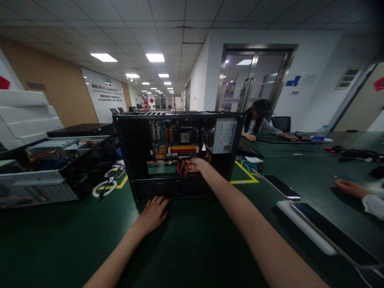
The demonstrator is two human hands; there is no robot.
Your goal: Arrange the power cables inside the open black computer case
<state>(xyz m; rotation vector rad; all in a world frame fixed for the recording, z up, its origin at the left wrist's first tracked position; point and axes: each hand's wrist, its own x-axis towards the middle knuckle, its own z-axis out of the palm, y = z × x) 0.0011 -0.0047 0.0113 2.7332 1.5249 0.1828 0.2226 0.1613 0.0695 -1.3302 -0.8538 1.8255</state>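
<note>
A black computer case (156, 188) stands on the green table in front of me, its near side uncovered. Inside it, a motherboard (177, 130) is mounted at the back with red and yellow memory slots, and a power supply (225, 136) sits at the upper right. My right hand (195, 165) reaches into the case below the motherboard, fingers closed on a bundle of red, yellow and black cables (181, 168). Part of the bundle is hidden behind the fingers. On the table by the case's lower left edge, my left hand (154, 212) lies with fingers spread, touching the bottom edge.
At left lies another opened computer case (60, 168), with a coiled white cable (104, 189) beside it. Phones (282, 187) and a white box (303, 226) lie at right. A person (261, 120) sits across the table; another person's hand (349, 188) rests at far right.
</note>
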